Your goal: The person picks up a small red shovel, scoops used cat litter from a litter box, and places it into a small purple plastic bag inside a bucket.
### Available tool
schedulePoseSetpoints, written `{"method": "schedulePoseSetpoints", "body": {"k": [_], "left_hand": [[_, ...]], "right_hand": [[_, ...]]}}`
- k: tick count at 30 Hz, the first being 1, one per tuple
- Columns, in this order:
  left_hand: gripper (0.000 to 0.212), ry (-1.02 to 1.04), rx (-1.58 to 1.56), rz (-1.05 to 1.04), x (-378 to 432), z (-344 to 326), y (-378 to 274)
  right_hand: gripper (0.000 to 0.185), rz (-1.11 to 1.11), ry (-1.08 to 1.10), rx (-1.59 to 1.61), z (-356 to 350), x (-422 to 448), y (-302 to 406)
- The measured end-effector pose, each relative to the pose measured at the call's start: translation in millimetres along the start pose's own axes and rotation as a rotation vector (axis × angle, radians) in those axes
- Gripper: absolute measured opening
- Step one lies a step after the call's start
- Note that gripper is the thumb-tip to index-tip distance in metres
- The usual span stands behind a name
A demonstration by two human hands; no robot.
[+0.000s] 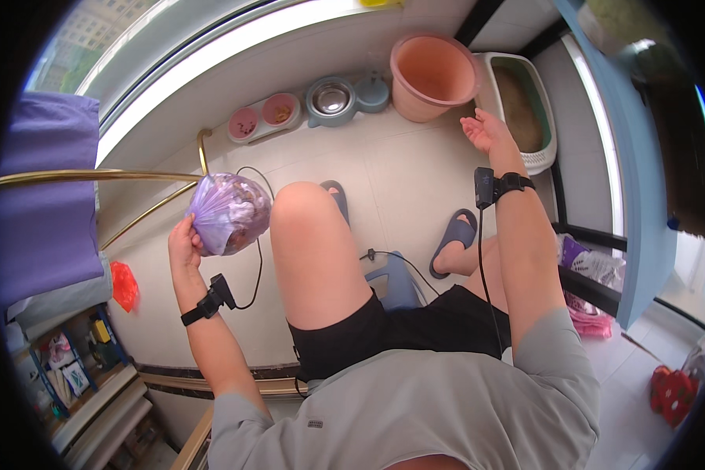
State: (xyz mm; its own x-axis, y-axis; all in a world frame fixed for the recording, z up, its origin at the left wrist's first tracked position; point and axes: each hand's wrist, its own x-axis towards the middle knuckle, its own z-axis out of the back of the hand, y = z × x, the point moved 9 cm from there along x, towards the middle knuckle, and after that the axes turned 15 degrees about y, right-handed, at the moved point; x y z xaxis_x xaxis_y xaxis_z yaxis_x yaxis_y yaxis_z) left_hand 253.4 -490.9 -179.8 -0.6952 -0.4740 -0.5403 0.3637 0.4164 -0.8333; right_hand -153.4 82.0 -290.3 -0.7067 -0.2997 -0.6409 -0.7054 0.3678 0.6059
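Note:
My left hand [185, 242] grips the gathered neck of a translucent purple plastic bag [230, 214], filled with brownish and whitish contents, beside a brass-coloured metal rail [106, 175]. On the right, my right hand [482, 130] is raised with its fingers apart and slightly curled, holding nothing. It is nearest to a pink plastic bucket [433, 76] and a litter box [541, 158] with a pale rim and sandy litter inside. The bucket stands upright against the wall; its visible inside shows no bag.
A double pet bowl [264, 117] and a blue pet feeder with a steel bowl [331, 100] stand along the wall. Between my legs is a blue plastic stool [395, 285]. A red plastic bag [124, 286] lies at left. Purple cloth [53, 200] hangs near the rail.

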Motion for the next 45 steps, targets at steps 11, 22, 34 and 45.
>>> {"method": "schedulePoseSetpoints", "body": {"k": [11,22,34,45], "left_hand": [[0.021,0.007,0.067,0.012,-22.3,-3.5,-20.3],[0.028,0.280,-0.008,0.098,5.9,-42.8,10.5],[0.031,0.437,0.127,0.077,56.6,-197.1,9.3],[0.030,0.485,0.165,0.046,69.3,-222.8,0.0]], "right_hand": [[0.030,0.420,0.010,-0.526,29.9,-243.9,110.0],[0.030,0.774,-0.379,-1.009,-24.3,-576.9,180.1],[0.050,1.378,-2.231,-1.121,-29.3,-874.0,212.9],[0.064,0.658,-2.154,-1.189,22.1,-925.8,281.5]]}}
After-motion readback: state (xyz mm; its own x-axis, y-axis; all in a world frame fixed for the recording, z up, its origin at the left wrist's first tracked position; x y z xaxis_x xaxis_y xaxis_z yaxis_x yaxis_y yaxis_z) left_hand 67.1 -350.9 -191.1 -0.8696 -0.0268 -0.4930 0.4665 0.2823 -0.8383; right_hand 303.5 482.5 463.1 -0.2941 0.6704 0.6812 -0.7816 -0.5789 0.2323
